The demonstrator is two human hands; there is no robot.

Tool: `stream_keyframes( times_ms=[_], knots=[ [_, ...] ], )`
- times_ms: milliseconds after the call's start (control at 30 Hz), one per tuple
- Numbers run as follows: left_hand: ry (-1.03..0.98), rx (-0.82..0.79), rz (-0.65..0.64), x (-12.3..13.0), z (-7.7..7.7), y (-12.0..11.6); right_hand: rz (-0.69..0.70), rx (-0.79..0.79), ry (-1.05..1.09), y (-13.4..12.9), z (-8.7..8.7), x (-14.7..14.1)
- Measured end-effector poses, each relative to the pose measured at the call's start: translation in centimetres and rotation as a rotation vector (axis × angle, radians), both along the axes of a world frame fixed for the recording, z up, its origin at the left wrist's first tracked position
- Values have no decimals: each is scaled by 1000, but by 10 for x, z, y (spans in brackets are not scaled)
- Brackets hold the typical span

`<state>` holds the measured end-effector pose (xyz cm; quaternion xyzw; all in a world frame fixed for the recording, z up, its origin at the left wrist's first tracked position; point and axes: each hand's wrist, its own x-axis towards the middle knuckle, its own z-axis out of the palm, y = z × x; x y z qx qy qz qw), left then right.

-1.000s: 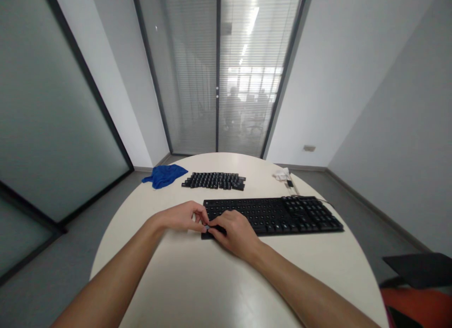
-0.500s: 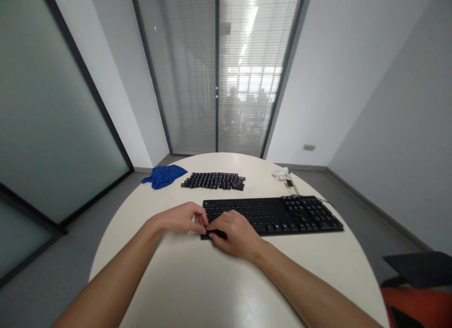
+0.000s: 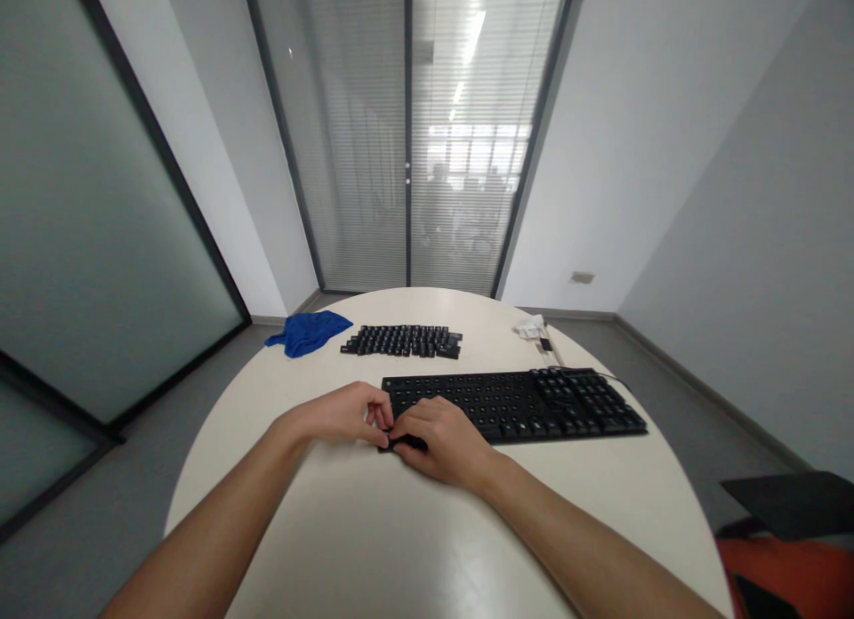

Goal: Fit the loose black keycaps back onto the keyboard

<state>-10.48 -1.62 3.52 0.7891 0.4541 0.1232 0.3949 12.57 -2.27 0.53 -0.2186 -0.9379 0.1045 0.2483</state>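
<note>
A black keyboard (image 3: pixel 513 401) lies in front of me; much of its main block shows bare switch posts, while its right part carries keycaps. At its near left corner, my left hand (image 3: pixel 350 413) is closed, thumb and fingers pinched at the edge. Close against it, my right hand (image 3: pixel 440 441) is curled over the same corner, its fingertips pressed together there. Whatever lies between the fingers is hidden or too small to name. Behind the keyboard, loose black keycaps (image 3: pixel 404 341) stand grouped in rows.
The round white table (image 3: pixel 374 530) carries a blue cloth (image 3: pixel 308 333) at the back left. A crumpled white tissue (image 3: pixel 530 326) and a thin stick-like tool (image 3: pixel 552 345) lie at the back right. A red and black chair (image 3: pixel 787 570) stands beyond the right edge.
Both hands stay at the keyboard's near left corner with only a slight shift of the fingers. The whole view has moved a little; nothing else has visibly changed.
</note>
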Motion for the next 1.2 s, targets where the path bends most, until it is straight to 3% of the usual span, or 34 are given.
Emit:
stream_keyframes(
  times_ms=[200,333,467,567,733,1200],
  knots=[
    [-15,-9,-73,-3,8,1,11,5,-35,-1,2,2],
    [-54,50,-110,-6,4,4,7,25,-58,-1,3,2],
    [-40,196,7,-8,-5,6,-2,41,-69,-1,3,1],
    [-23,135,71,-11,-11,8,-12,58,-73,-1,2,1],
    [-35,69,56,-14,-15,10,-3,69,-69,-1,2,0],
    [9,46,40,-11,-8,7,15,73,-103,0,5,0]
  ],
)
